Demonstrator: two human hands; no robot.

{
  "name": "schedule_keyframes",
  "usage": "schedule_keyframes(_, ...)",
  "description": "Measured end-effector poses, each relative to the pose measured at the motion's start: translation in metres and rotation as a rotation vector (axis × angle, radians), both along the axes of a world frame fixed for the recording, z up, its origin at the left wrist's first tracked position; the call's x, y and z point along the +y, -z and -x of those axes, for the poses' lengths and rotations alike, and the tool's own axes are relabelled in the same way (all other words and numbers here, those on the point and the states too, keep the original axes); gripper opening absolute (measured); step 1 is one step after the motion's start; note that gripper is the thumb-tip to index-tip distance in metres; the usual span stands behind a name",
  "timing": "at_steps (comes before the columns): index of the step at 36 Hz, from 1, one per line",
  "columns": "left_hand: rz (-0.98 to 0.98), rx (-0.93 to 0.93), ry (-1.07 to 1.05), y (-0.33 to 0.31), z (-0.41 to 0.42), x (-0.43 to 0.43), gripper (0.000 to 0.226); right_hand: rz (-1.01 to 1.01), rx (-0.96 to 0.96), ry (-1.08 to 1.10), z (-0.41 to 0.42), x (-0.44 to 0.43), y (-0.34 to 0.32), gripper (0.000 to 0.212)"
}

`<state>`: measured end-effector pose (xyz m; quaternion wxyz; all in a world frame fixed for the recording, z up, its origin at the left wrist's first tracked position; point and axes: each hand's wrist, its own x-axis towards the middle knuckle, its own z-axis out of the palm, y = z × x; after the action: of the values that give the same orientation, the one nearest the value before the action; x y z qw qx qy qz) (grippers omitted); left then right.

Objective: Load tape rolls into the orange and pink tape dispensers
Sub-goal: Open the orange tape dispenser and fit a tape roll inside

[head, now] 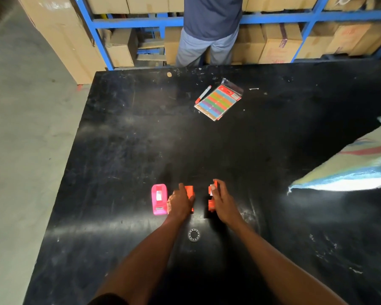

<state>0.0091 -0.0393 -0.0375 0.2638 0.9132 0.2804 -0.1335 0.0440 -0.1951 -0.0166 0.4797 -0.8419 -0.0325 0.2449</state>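
Note:
A pink tape dispenser (159, 199) stands on the black table (130, 139), with a white tape roll showing in its top slot. Just right of it my left hand (179, 202) lies over an orange dispenser (190, 191), gripping it from above. My right hand (223, 202) holds a second orange dispenser (211, 199) by its side, a white piece showing near its top. The two orange dispensers sit a short gap apart. A small clear tape roll (193, 235) lies flat on the table between my forearms, nearer to me.
A red-capped marker (203, 94) and a packet of coloured labels (219, 100) lie farther back. A woven sack (356, 166) covers the table's right side. A person (209, 29) stands beyond the far edge before blue shelving (101, 45) with cardboard boxes.

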Motion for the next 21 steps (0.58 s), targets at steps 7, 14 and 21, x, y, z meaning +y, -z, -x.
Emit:
schedule_keyframes(7,-0.065,0.070,0.064,0.004,-0.006,0.001,0.051,-0.008,0.024,0.001,-0.003,0.002,-0.003,0.038)
schedule_keyframes(14,-0.097,0.099,0.095,0.005,-0.008,0.003,0.052,-0.053,0.008,-0.012,-0.004,0.006,-0.012,0.033)
schedule_keyframes(21,-0.059,0.098,0.087,0.005,-0.009,0.007,0.056,-0.051,0.027,-0.015,-0.001,0.005,-0.011,0.038)
